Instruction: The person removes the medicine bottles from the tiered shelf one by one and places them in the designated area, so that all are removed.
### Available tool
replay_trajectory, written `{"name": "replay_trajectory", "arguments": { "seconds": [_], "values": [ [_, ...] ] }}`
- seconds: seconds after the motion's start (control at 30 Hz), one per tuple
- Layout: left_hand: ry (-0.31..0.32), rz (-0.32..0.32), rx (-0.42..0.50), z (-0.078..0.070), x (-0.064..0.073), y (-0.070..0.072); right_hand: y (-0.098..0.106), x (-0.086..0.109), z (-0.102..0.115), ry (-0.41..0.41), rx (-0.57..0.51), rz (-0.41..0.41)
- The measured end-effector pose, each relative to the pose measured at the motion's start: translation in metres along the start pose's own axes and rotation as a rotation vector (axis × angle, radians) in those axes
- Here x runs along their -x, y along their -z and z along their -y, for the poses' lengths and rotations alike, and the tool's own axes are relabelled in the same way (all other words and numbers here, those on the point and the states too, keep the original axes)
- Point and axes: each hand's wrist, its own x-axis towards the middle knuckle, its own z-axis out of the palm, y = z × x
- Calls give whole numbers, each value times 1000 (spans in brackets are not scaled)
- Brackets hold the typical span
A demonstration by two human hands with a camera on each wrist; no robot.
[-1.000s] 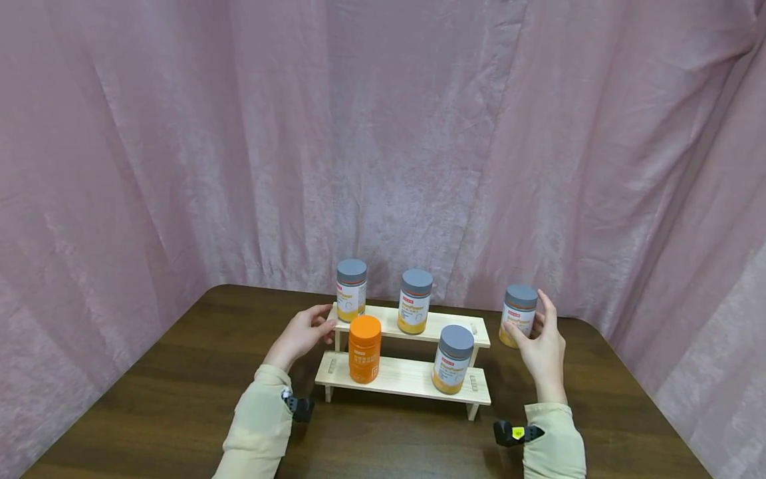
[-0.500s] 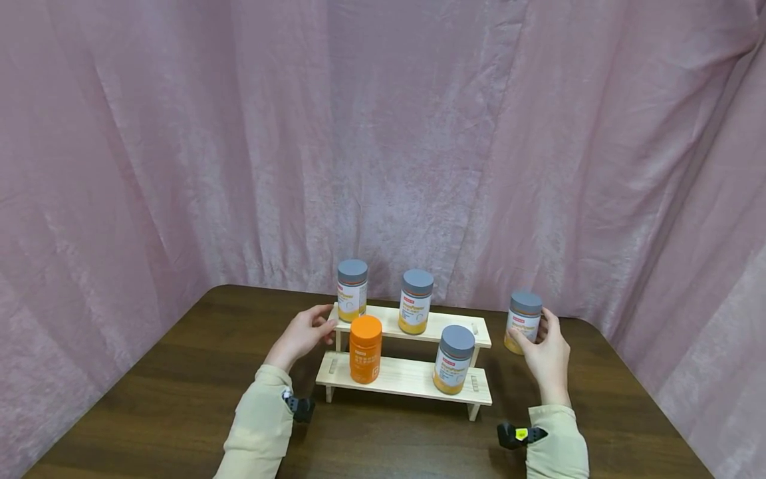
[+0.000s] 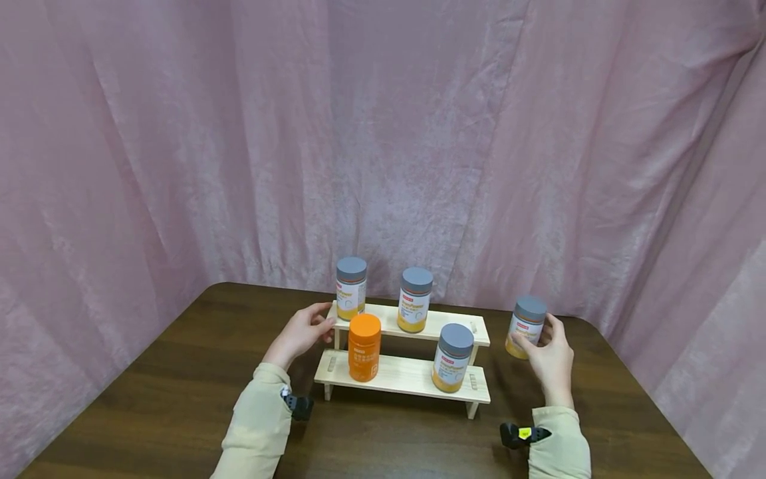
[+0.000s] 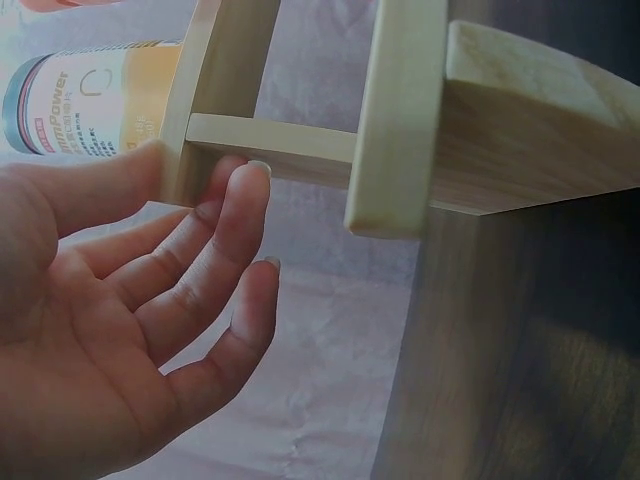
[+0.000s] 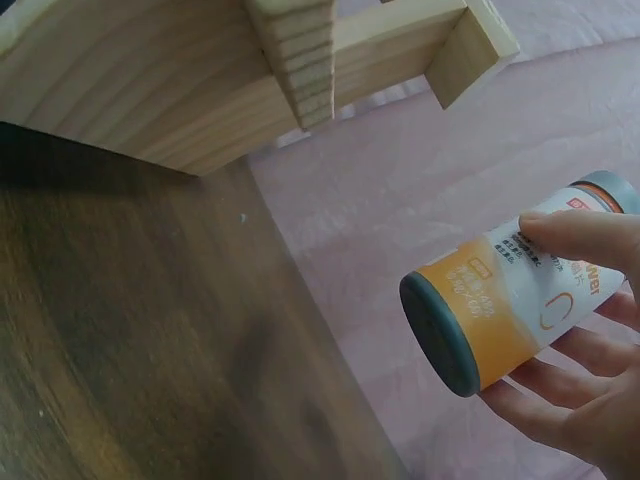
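A two-tier wooden display rack (image 3: 389, 373) stands on the table. My left hand (image 3: 297, 336) pinches the left end of its upper board; in the left wrist view the thumb lies along the board's end and the fingers curl below. To the right of the rack, my right hand (image 3: 552, 362) grips a grey-lidded supplement bottle (image 3: 526, 329) by its sides. The right wrist view shows the dark base of this bottle (image 5: 520, 300) off the table, with the thumb on its label. Two matching bottles, one left (image 3: 351, 293) and one mid-board (image 3: 415, 303), stand on the upper tier.
On the lower tier are an orange bottle (image 3: 364, 349) at the left and another grey-lidded bottle (image 3: 452, 359) at the right. A dark wooden table (image 3: 161, 392) lies underneath, and a pink curtain (image 3: 383, 146) hangs behind its far edge.
My right hand has moved the bottle slightly right and down, nearer to me. My left hand stays at the upper board's end, and the rack and its bottles keep their places.
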Motion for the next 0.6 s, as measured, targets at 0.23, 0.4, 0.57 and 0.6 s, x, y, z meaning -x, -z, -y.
{"name": "replay_trajectory", "arguments": {
  "seconds": [0.23,0.4,0.57,0.6],
  "values": [
    [-8,-14,-20,-2,-2,0,0,-2,-5,-19,19,57],
    [-5,-22,6,-3,-2,-1,-1,-2,-7,-55,33,150],
    [-3,-21,29,-2,0,-2,-7,2,-9,-72,54,227],
    [-8,-21,33,-2,0,-2,-8,3,-10,-68,61,238]
  ]
}}
